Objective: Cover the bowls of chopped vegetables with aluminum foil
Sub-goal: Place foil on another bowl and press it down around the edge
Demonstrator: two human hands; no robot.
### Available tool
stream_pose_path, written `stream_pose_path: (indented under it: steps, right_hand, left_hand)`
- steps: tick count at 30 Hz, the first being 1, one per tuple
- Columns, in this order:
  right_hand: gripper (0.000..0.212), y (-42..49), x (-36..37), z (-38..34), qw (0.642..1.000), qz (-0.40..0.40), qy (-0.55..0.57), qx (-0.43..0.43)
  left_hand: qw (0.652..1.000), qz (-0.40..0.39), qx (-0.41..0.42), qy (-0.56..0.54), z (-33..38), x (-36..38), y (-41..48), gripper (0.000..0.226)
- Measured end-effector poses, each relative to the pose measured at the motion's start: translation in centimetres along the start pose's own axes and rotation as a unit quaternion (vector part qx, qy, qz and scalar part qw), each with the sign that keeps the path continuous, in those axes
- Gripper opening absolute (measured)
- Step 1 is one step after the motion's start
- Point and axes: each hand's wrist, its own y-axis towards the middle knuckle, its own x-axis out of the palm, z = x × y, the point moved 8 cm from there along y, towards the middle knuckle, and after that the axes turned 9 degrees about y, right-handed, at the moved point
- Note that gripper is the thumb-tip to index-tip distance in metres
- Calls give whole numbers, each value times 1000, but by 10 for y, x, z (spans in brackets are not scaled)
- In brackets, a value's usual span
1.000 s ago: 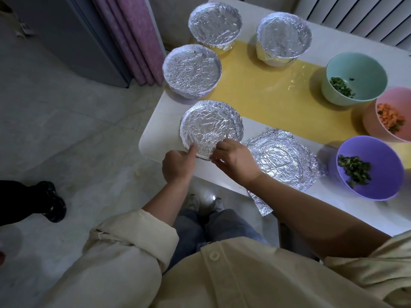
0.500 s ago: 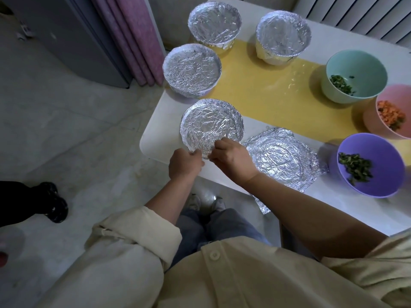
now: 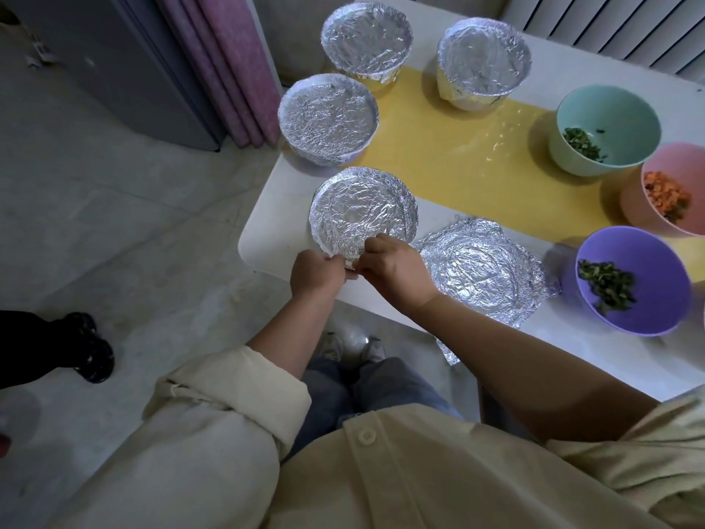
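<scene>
A foil-covered bowl point(image 3: 362, 210) stands near the table's front left corner. My left hand point(image 3: 314, 273) and my right hand point(image 3: 396, 267) meet at its near rim, both pinching the foil edge there. A loose crumpled foil sheet point(image 3: 484, 273) lies flat just right of it, partly under my right forearm. Three more foil-covered bowls point(image 3: 328, 118) point(image 3: 366, 36) point(image 3: 483, 61) sit further back. Uncovered are a purple bowl point(image 3: 648, 250) and a mint bowl point(image 3: 614, 108), both with chopped greens, and a pink bowl point(image 3: 683, 169) with chopped carrot.
The white table point(image 3: 274, 208) carries a yellow runner point(image 3: 457, 162). Its left and near edges drop to a tiled floor. A pink curtain point(image 3: 229, 63) and a grey cabinet point(image 3: 114, 63) stand left; another person's black shoe point(image 3: 87, 347) is on the floor.
My left hand has slid right along the bowl's near rim until it meets my right hand, and its thumb has folded down onto the foil edge.
</scene>
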Motion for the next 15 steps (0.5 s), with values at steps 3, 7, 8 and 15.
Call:
stream_pose_path:
  steps: [3, 7, 8, 15]
  right_hand:
    - [16, 1, -1, 0, 1000, 5, -4, 1]
    - [14, 0, 0, 0, 1000, -2, 2, 0]
    - [14, 0, 1, 0, 1000, -4, 4, 1]
    - [8, 4, 2, -2, 1000, 9, 28, 10]
  left_hand:
    - [1000, 3, 0, -3, 3, -3, -1, 25]
    - [1000, -15, -21, -11, -3, 1, -4, 24]
    - [1000, -10, -18, -11, -1, 0, -4, 24]
    - [999, 6, -8, 49, 13, -11, -5, 26]
